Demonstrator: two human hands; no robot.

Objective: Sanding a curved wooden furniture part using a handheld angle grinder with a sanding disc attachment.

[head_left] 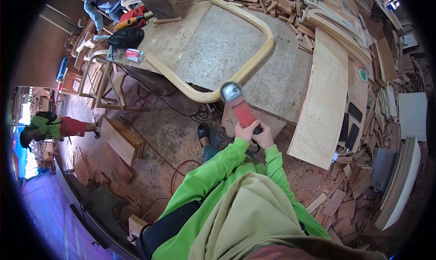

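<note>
Wrapping around one red-bodied handheld power tool with a round metal head, the bare fingers of both hands are curled closed: the left hand on the body, the right hand at its black rear end. The head overlaps the near corner of one pale, U-shaped wooden rail; whether they touch, I cannot tell. The rail lies on a large grey-and-tan workbench. Near its left end sit one small red-and-white carton and one black fabric bag, the contents of both hidden. Rightward are one long pale plywood sheet, three dark flat rectangular slabs and one green-and-white disc. Farther out, two other people show: one yellow-capped person, one red-shorted person.
</note>
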